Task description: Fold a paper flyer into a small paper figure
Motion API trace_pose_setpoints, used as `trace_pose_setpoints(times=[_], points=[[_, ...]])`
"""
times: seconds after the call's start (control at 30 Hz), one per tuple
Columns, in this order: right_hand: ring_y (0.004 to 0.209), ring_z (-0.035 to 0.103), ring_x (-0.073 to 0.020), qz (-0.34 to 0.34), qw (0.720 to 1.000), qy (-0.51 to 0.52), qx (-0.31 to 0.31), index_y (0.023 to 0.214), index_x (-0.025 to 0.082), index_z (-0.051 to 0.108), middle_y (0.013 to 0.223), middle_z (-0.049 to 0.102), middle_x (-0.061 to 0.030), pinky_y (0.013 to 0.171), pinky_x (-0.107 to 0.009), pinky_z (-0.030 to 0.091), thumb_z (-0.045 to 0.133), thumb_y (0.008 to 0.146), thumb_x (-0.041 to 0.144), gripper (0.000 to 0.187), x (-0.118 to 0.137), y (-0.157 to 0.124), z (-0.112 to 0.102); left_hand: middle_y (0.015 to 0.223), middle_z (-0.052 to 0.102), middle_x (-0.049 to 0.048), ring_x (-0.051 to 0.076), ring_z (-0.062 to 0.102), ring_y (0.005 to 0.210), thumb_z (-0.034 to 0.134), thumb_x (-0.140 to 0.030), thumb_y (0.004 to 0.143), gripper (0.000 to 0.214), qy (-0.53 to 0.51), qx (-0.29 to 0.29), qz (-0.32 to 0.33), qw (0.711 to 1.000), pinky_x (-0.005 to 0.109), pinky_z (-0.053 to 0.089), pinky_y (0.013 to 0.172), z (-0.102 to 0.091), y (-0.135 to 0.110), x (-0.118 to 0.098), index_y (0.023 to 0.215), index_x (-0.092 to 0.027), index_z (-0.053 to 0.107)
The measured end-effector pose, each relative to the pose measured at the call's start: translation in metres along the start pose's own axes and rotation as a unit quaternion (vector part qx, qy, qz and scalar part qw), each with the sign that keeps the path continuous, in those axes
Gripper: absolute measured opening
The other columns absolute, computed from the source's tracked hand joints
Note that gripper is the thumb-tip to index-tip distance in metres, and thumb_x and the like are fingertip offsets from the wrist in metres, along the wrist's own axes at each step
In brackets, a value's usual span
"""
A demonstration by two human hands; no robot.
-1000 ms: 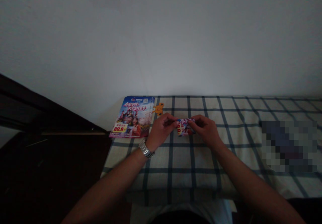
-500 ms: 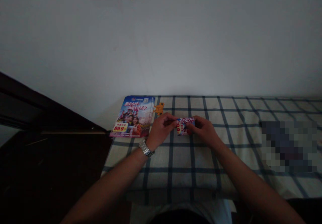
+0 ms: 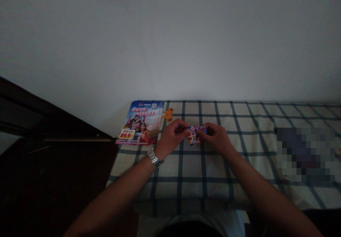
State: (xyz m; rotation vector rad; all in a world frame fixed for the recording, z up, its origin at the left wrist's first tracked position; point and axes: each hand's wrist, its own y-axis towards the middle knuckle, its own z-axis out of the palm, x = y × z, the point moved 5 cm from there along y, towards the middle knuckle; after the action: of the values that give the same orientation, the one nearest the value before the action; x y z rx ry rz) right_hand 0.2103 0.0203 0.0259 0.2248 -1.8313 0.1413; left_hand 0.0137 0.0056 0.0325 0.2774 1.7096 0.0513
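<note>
Between my two hands is a small folded flyer (image 3: 194,138), printed in red, white, blue and yellow. My left hand (image 3: 174,134) pinches its left edge, and a silver watch (image 3: 155,157) sits on that wrist. On the opposite side my right hand (image 3: 217,137) grips the paper, the thumb lying across its front. The fingers behind the paper are hidden. To the left of my left hand lies a stack of flyers (image 3: 153,123) with a blue top and a yellow 89.9 price box. An orange bear figure (image 3: 168,114) shows beside the stack.
A checked cloth (image 3: 191,183) covers the surface under my hands. Behind it rises a pale wall (image 3: 186,45). A blurred-out dark object (image 3: 303,155) lies at the right. Past the left edge is a dark floor area (image 3: 66,180).
The folded flyer has tilted slightly and shifted a little downward in my fingers, showing more of its printed lettering. Both hands keep their hold, almost in place.
</note>
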Motion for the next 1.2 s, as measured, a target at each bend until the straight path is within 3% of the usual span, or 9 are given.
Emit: trace_pose_setpoints(times=[0.2,0.47,0.8,1.0,1.2], points=[[0.062,0.065,-0.0169,-0.003,1.000,-0.005,0.010,0.083,0.019,0.069,0.071,0.070,-0.0016,0.056,-0.027,0.050,0.078,0.079,0.044,0.027,0.0014,-0.0011,0.0011,0.090,0.069,0.0011,0.013,0.068,0.081,0.071,-0.031,0.090,0.018,0.021,0.013,0.003,1.000,0.024,0.056,0.073,0.0008,-0.0002,0.0010,0.101,-0.019,0.065],[0.056,0.054,-0.0136,-0.020,0.999,-0.046,0.009,0.080,0.019,0.068,0.065,0.064,0.0006,0.050,-0.025,0.039,0.076,0.080,0.044,0.026,0.0017,-0.0015,0.0011,0.094,0.074,0.0023,0.015,0.071,0.085,0.072,-0.031,0.090,0.017,0.019,0.034,-0.007,0.999,0.027,0.058,0.078,0.0023,0.0015,0.0011,0.103,-0.020,0.069],[0.075,0.066,-0.0188,-0.026,0.999,0.008,0.040,0.100,0.021,0.070,0.085,0.073,-0.0023,0.068,-0.030,0.053,0.075,0.084,0.046,0.031,0.0046,0.0002,0.0065,0.090,0.074,0.0021,0.015,0.070,0.081,0.072,-0.036,0.090,0.018,0.007,-0.008,0.002,1.000,0.027,0.057,0.076,-0.0023,0.0014,-0.0038,0.097,-0.019,0.067],[0.092,0.070,-0.0217,-0.023,0.999,0.030,0.007,0.108,0.023,0.062,0.103,0.075,-0.0049,0.082,-0.034,0.057,0.080,0.079,0.046,0.041,0.0020,0.0020,0.0046,0.092,0.072,0.0024,0.015,0.070,0.083,0.072,-0.036,0.091,0.019,0.001,-0.011,0.002,1.000,0.027,0.057,0.078,-0.0041,0.0016,-0.0045,0.098,-0.019,0.067],[0.075,0.066,-0.0199,0.013,0.999,-0.020,0.031,0.100,0.020,0.067,0.086,0.073,-0.0028,0.069,-0.031,0.053,0.077,0.080,0.053,0.040,0.0003,0.0011,0.0050,0.091,0.071,0.0020,0.015,0.069,0.082,0.071,-0.035,0.091,0.019,0.013,-0.024,0.000,1.000,0.027,0.057,0.077,-0.0046,0.0013,-0.0048,0.097,-0.019,0.066]])
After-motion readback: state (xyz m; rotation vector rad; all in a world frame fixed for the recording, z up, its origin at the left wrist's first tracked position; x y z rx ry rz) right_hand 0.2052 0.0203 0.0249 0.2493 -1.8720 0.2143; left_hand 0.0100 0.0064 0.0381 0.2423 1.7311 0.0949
